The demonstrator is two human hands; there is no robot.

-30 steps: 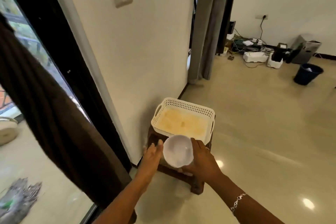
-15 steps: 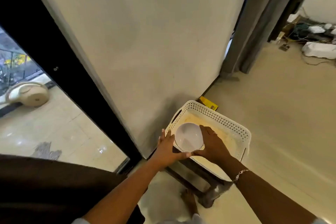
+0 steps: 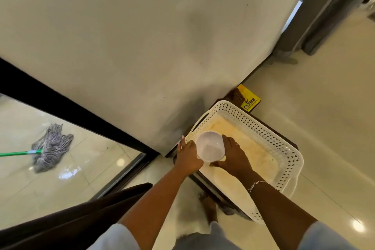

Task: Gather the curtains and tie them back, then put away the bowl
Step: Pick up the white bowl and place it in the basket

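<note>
Both hands hold the bowl [image 3: 210,147] at the near left corner of the basket [image 3: 261,128], which sits on a dark stool [image 3: 203,183] against the wall. The left hand [image 3: 188,156] presses the bowl's left side with its fingers nearly straight. The right hand [image 3: 233,155] cups the right side, thumb curled under the near rim. I cannot tell whether the bowl touches the basket floor. The curtain [image 3: 77,221] shows as a dark band at lower left, its tie out of sight, so that step is probably done but unconfirmed. What seems left is to let go of the bowl.
</note>
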